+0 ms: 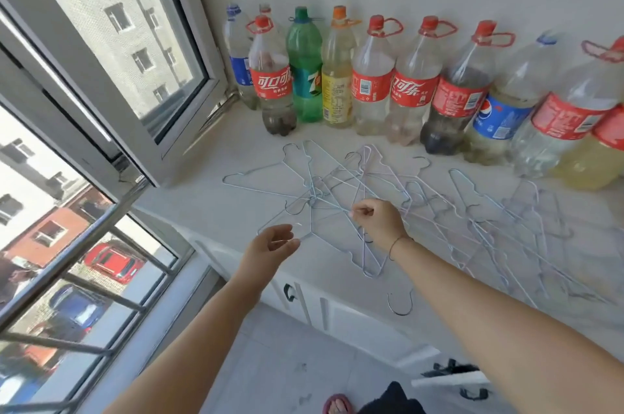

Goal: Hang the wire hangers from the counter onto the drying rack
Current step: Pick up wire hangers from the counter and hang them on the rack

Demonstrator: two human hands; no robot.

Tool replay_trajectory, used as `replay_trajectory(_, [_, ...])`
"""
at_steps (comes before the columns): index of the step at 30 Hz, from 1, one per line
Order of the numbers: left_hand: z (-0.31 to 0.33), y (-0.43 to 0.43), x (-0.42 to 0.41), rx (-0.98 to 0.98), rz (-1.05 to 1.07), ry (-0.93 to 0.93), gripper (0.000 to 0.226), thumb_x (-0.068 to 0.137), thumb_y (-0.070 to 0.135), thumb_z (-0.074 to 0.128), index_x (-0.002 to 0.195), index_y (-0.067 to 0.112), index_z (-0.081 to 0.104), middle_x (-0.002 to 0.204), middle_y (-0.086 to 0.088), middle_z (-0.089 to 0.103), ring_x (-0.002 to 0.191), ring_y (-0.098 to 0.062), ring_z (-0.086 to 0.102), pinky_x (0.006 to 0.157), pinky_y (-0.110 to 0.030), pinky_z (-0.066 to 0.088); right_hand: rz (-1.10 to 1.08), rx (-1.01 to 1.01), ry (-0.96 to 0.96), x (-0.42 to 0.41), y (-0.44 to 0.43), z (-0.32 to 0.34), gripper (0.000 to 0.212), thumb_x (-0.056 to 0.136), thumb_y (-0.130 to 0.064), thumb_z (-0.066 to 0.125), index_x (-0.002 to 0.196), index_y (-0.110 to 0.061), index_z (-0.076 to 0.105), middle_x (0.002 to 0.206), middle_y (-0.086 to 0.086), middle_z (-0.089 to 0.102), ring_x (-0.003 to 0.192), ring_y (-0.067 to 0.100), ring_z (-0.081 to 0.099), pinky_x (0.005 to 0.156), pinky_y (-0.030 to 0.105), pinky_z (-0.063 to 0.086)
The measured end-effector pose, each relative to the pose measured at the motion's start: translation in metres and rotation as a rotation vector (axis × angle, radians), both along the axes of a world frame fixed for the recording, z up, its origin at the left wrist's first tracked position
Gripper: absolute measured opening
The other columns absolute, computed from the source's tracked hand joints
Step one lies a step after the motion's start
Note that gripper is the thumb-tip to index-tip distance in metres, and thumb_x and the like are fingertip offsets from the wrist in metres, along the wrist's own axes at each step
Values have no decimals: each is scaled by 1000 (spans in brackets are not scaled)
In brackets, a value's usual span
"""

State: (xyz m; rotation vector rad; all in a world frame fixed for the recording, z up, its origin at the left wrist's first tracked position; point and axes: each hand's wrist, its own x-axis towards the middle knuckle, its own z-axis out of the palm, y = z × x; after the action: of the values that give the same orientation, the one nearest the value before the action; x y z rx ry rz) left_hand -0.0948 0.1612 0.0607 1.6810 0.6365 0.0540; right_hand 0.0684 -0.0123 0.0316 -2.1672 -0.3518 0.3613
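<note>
Right hand (378,223) pinches one wire hanger (332,207) at frame centre; left hand (270,244), fingers apart, should steady the tangle while lifting

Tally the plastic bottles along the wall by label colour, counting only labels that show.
Red label: 6
Blue label: 2
Green label: 1
Yellow label: 1
Total: 10, plus one back bottle whose label is hidden.

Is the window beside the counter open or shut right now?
Open. The window sash is swung inward over the counter, its frame standing away from the window opening.
</note>
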Motion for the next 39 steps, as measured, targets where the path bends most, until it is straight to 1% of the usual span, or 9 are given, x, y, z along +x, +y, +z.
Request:
replay_trajectory(3, [-5,13,13,-1,45,24,32,85,20,67,117,20,60,110,4,66,99,-6,61,77,-12,41,31,-110,-15,25,24,-17,19,74,-20,66,79,-2,68,88,12,71,85,32,63,78,41,52])
replay_trajectory(8, [-12,27,30,-27,109,56,32,85,21,67,116,21,59,109,6,66,101,-5,60,85,-17,41,109,-283,-68,55,54,-33,13,74,-25,62,64,-18,59,86,8,66,89,31,58,76,33,46])
replay_trajectory(12, [-19,31,39,-55,160,85,31,85,21,67,115,23,59,108,9,65,100,-1,60,79,-13,40,194,-365,-70,71,72,-44,19,78,-28,60,91,-21,72,100,4,69,99,28,59,83,33,47])
replay_trajectory(18, [-29,31,51,-93,204,113,30,86,21,66,115,23,60,109,8,65,102,-2,59,79,-12,40,216,-398,-18,80,86,-59,17,77,-27,58,63,-19,62,81,4,68,87,29,60,71,29,41])
replay_trajectory(23, [-38,28,59,-115,223,131,30,85,22,67,114,23,61,111,6,66,103,-5,61,83,-17,42,221,-383,-15,84,87,-65,14,80,-29,62,82,-19,72,90,0,73,90,23,65,77,29,47])
replay_trajectory(28, [-42,22,73,-84,193,124,26,85,21,67,110,23,62,110,5,67,102,-8,62,76,-15,44,150,-67,147,95,81,-50,14,81,-18,67,89,-8,71,81,4,69,77,16,63,75,27,48])
replay_trajectory(33, [-49,13,99,53,67,140,23,85,20,67,108,22,64,100,8,67,98,-9,62,78,-10,43,-11,289,251,112,43,0,11,87,-5,59,95,1,64,64,4,58,42,-3,50,52,11,43])
replay_trajectory(36, [-60,10,120,190,-47,177,28,85,23,67,113,18,65,101,7,66,100,-11,60,85,-18,44,-82,409,361,113,9,20,11,90,-2,54,97,-3,62,66,5,56,45,0,49,46,11,38])
replay_trajectory(39, [-70,7,134,302,-152,239,36,86,28,65,120,16,63,112,3,66,108,-13,58,91,-21,40,-126,484,417,105,-22,25,13,90,-3,52,85,-9,63,68,6,56,55,10,46,49,15,37])
